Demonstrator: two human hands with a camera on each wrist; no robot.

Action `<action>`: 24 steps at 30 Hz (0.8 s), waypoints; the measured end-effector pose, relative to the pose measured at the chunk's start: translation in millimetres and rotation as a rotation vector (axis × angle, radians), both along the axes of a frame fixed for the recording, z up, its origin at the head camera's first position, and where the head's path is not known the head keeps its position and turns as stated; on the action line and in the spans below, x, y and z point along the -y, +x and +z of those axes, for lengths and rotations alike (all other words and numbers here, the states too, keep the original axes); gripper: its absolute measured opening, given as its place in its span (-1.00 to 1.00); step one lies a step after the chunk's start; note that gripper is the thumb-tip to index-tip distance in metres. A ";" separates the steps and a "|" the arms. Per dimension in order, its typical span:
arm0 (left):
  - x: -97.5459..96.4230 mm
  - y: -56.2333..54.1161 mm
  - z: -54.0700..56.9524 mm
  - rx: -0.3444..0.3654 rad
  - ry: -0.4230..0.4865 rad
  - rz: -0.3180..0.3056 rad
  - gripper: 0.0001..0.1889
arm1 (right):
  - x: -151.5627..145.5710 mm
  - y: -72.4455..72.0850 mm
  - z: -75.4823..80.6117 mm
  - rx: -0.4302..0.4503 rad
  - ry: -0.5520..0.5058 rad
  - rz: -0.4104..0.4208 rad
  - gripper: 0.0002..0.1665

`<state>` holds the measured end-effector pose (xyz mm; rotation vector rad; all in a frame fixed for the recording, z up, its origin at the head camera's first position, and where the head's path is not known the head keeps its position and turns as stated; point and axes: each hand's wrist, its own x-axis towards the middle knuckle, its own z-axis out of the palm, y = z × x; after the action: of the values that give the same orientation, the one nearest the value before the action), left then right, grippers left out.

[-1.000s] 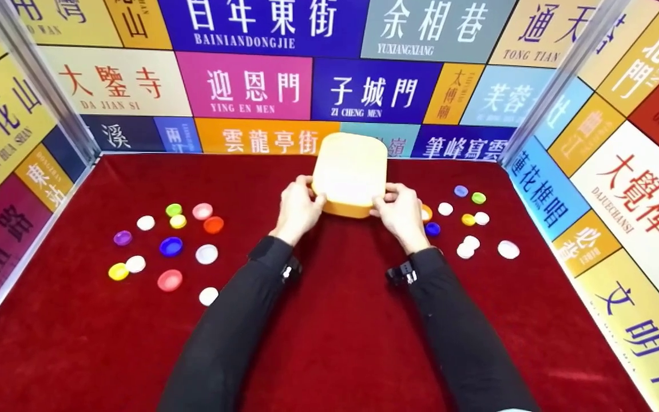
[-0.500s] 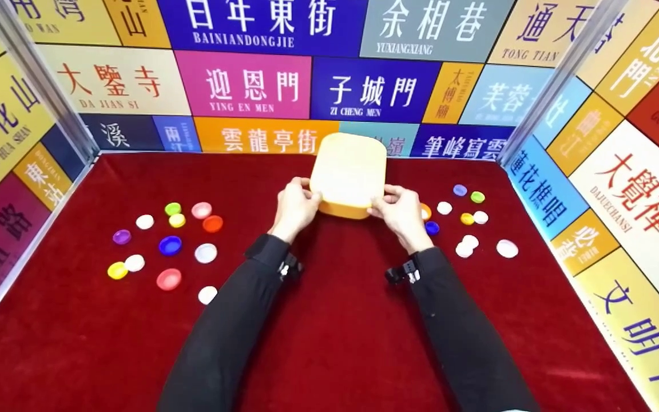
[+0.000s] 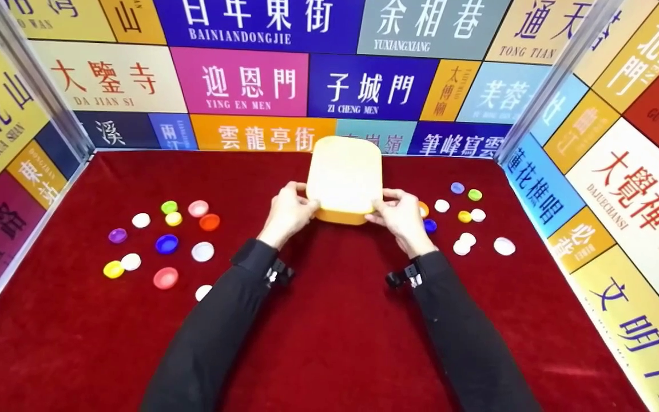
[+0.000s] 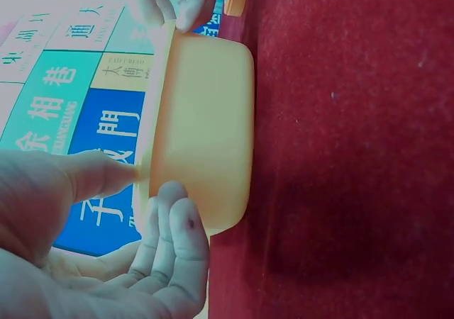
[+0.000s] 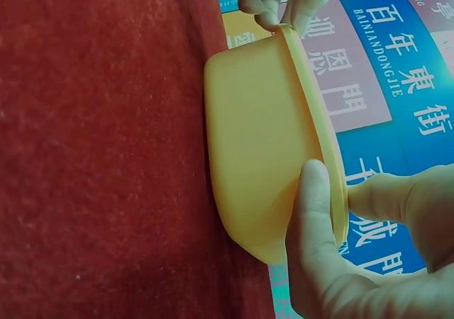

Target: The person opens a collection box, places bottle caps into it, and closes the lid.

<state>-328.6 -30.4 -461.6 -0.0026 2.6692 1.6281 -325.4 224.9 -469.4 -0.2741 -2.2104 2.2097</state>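
Note:
A yellow plastic box (image 3: 345,177) with a pale, rounded-corner lid or top is at the far middle of the cloth in the head view. My left hand (image 3: 290,213) pinches its rim at the near left corner; the left wrist view shows the thumb on top and the curled fingers (image 4: 188,244) below the rim. At the near right corner my right hand (image 3: 403,217) pinches the same rim, thumb above and a finger (image 5: 312,198) against the side wall (image 5: 255,120). The inside of the box is hidden.
Scattered bottle caps lie on the red cloth (image 3: 329,320), including a blue cap (image 3: 167,244) at left and a white cap (image 3: 504,246) at right. An orange cap (image 3: 423,209) sits close beside my right hand. Printed panels (image 3: 249,83) wall the back and sides.
The yellow box has come slightly toward me, with both hands keeping their pinch on its rim. The head view has shifted a little. The caps lie as before.

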 end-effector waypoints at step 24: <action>15.6 22.6 5.6 -0.016 -0.089 -0.066 -0.43 | -7.3 33.6 6.7 0.080 0.063 0.116 -0.36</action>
<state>-306.0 -46.0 -456.0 0.0978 2.7199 1.4968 -291.9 232.2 -462.7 -0.2440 -2.3905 2.2174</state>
